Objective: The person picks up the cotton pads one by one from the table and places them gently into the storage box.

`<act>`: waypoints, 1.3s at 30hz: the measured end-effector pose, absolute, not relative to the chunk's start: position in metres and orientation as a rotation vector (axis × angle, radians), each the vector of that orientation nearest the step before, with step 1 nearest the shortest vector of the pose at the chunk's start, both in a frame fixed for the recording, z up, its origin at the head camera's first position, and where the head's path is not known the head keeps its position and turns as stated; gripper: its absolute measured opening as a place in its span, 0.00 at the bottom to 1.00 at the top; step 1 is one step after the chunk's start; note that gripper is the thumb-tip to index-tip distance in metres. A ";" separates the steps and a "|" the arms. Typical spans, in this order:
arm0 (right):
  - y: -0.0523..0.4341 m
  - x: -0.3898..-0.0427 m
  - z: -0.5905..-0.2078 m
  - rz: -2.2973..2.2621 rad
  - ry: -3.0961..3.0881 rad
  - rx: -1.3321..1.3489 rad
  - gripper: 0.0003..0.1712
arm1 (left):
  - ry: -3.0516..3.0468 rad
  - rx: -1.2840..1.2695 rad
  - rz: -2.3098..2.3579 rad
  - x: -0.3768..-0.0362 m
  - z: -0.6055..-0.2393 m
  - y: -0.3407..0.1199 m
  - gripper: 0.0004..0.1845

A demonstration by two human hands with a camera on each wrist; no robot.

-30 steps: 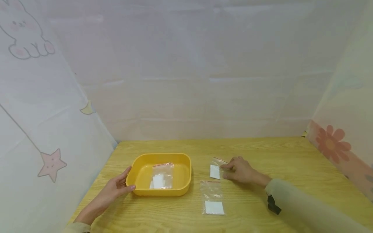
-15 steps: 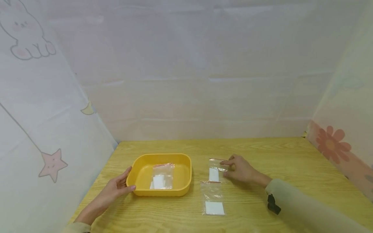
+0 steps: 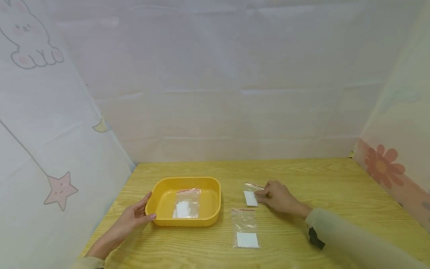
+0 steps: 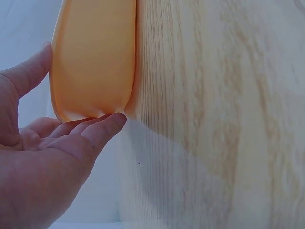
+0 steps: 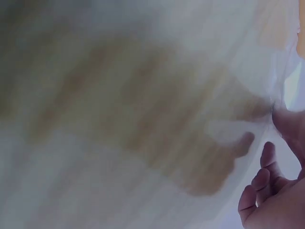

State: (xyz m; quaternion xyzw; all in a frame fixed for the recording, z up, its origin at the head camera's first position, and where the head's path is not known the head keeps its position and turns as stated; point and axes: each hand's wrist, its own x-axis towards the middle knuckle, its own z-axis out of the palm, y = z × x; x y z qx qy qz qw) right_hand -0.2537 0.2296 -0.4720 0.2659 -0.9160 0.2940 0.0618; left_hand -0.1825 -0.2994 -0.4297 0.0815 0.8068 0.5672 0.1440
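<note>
Small zip bag (image 3: 251, 195), with its white pad inside, was pinched at its right edge by the right hand (image 3: 277, 197) just right of the yellow tray (image 3: 215, 186); compared with 0.5 s earlier it had been tilted and drawn slightly nearer the person, which suggested the pick-up was only beginning. The left hand (image 3: 136, 216) was kept open and relaxed against the tray's left wall, while a 2nd bag (image 3: 245, 228) lay untouched right of the tray, nearer the person.

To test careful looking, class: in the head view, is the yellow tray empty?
No. The yellow tray holds a clear zip bag with white squares inside, lying on its floor.
</note>
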 end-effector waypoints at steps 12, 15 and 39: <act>0.233 -0.254 -0.467 1.156 -2.721 0.732 0.14 | 2.311 0.244 1.642 -0.184 -0.432 -0.302 0.48; 0.233 -0.255 -0.468 1.137 -2.754 0.697 0.12 | 2.307 0.253 1.645 -0.184 -0.432 -0.302 0.48; 0.241 -0.251 -0.471 0.876 -2.799 0.724 0.15 | 2.308 0.267 1.644 -0.183 -0.430 -0.301 0.48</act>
